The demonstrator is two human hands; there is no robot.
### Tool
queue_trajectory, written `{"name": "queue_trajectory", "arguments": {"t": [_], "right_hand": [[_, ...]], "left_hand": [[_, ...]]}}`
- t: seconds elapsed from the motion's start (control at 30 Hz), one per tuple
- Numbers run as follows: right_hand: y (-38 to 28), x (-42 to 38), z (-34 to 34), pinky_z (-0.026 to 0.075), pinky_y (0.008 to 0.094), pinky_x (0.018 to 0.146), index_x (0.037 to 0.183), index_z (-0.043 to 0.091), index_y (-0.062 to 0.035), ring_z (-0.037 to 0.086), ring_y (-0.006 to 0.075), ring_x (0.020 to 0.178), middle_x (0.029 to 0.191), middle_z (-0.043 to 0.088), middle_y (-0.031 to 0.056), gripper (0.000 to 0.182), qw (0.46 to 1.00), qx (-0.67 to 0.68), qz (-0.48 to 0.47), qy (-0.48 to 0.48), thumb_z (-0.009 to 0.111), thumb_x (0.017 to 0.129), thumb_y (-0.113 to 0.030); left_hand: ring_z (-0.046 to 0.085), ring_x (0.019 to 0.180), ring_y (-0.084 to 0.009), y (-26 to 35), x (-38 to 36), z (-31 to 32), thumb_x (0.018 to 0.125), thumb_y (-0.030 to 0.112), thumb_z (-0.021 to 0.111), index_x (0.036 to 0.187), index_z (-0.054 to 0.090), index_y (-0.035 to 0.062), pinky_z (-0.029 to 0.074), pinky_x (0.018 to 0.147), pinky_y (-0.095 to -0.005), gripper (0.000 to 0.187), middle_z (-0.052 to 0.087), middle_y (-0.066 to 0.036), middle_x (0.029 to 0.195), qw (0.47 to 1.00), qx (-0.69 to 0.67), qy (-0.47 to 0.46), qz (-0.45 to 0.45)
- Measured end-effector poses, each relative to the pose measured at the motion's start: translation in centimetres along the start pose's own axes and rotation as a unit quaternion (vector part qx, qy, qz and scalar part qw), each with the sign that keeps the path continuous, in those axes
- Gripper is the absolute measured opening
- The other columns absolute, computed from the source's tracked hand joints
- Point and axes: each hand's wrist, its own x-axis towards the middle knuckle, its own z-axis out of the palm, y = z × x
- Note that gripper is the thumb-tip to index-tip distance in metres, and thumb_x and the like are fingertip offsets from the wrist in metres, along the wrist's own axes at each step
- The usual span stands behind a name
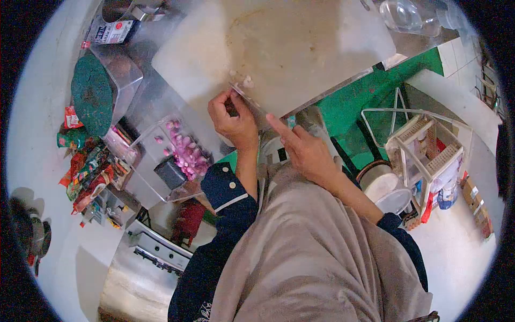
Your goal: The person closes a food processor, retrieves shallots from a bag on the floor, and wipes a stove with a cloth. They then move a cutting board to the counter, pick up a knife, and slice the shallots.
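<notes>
A knife (251,101) lies slantwise between my hands over the near edge of the white cutting board (332,48). My right hand (307,153) is closed at its handle end, the index finger stretched along the blade; the handle itself is mostly hidden. At the blade's far end, my left hand (234,119) has its thumb and fingers pinched together. What sits between those fingertips is too small to make out. Just beyond the blade tip are small pale pieces (247,81) on the board, which also carries brownish stains.
Left of me, a clear container (161,185) holds peeled pink shallots (188,153) and a dark box (170,173). Colourful packets (96,182) lie farther left. A clear jar (399,15) stands at the back right. On the floor side are a cream plastic rack (429,145) and a pot (378,180).
</notes>
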Motion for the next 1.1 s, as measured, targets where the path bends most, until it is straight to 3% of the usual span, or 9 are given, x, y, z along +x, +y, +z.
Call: {"name": "queue_trajectory", "arguments": {"t": [0.1, 0.2, 0.4, 0.5, 0.6, 0.7, 1.1], "right_hand": [[0.2, 0.2, -0.2, 0.048, 0.0438, 0.053, 0.146, 0.03, -0.0258, 0.056, 0.033, 0.061, 0.077, 0.052, 0.014, 0.062, 1.0, 0.002, -0.008, 0.002, 0.053, 0.09, -0.011], [0.5, 0.4, -0.1, 0.048, 0.0436, 0.053, 0.146, 0.029, -0.0255, 0.055, 0.033, 0.06, 0.077, 0.052, 0.0133, 0.063, 1.0, -0.029, -0.008, -0.009, 0.053, 0.09, -0.011], [0.6, 0.6, 0.8, 0.048, 0.0443, 0.053, 0.146, 0.029, -0.0272, 0.055, 0.0343, 0.06, 0.077, 0.052, 0.0143, 0.063, 0.999, -0.019, -0.016, 0.031, 0.053, 0.09, -0.01], [1.3, -0.4, 0.6, 0.048, 0.0442, 0.055, 0.146, 0.029, -0.028, 0.056, 0.0344, 0.061, 0.078, 0.052, 0.0145, 0.064, 0.999, -0.034, 0.001, 0.006, 0.053, 0.09, -0.01], [1.2, -0.4, 0.2, 0.048, 0.0436, 0.057, 0.145, 0.031, -0.0274, 0.056, 0.0337, 0.062, 0.078, 0.053, 0.0144, 0.062, 0.999, 0.022, 0.004, 0.044, 0.052, 0.09, -0.01], [1.1, -0.2, 0.3, 0.048, 0.0433, 0.058, 0.144, 0.033, -0.0263, 0.056, 0.0334, 0.063, 0.079, 0.053, 0.0148, 0.06, 0.996, 0.07, 0.004, 0.057, 0.052, 0.091, -0.009], [0.3, -0.7, 0.1, 0.048, 0.0455, 0.053, 0.144, 0.033, -0.0277, 0.056, 0.0349, 0.061, 0.079, 0.052, 0.0156, 0.06, 1.0, 0.02, -0.007, 0.006, 0.052, 0.09, -0.01]], "left_hand": [[0.058, 0.079, -0.0275, -0.4, 0.1, 0.1, 0.085, 0.008, 0.063, 0.09, 0.06, 0.0016, 0.048, 0.067, -0.0358, 0.008, 0.059, -0.012, 0.086, 0.999, 0.013, 0.003, 0.036], [0.06, 0.087, -0.0272, 0.1, 0.0, -0.1, 0.086, 0.011, 0.063, 0.093, 0.062, 0.0014, 0.047, 0.079, -0.0366, 0.012, 0.063, -0.012, 0.092, 1.0, -0.009, -0.016, -0.019], [0.06, 0.087, -0.0261, -0.1, 0.0, 0.0, 0.087, 0.013, 0.064, 0.092, 0.062, 0.0021, 0.047, 0.079, -0.0358, 0.012, 0.063, -0.011, 0.092, 1.0, 0.001, -0.009, -0.019], [0.06, 0.086, -0.0252, 0.3, 0.0, -0.1, 0.087, 0.014, 0.064, 0.091, 0.062, 0.0021, 0.047, 0.078, -0.0353, 0.013, 0.064, -0.011, 0.091, 0.999, -0.017, -0.009, -0.043], [0.06, 0.086, -0.0247, 0.3, -0.1, -0.1, 0.087, 0.015, 0.063, 0.091, 0.062, 0.0019, 0.047, 0.078, -0.0354, 0.014, 0.064, -0.011, 0.09, 0.998, -0.017, -0.018, -0.051], [0.057, 0.081, -0.0277, 0.3, 0.0, 0.0, 0.086, 0.008, 0.063, 0.09, 0.061, 0.0025, 0.047, 0.07, -0.0366, 0.007, 0.059, -0.011, 0.086, 0.999, -0.038, -0.006, -0.023], [0.058, 0.082, -0.0302, -0.2, -0.1, 0.0, 0.085, 0.007, 0.062, 0.091, 0.059, 0.0016, 0.048, 0.07, -0.0382, 0.009, 0.059, -0.013, 0.088, 1.0, 0.005, -0.002, -0.001]]}}
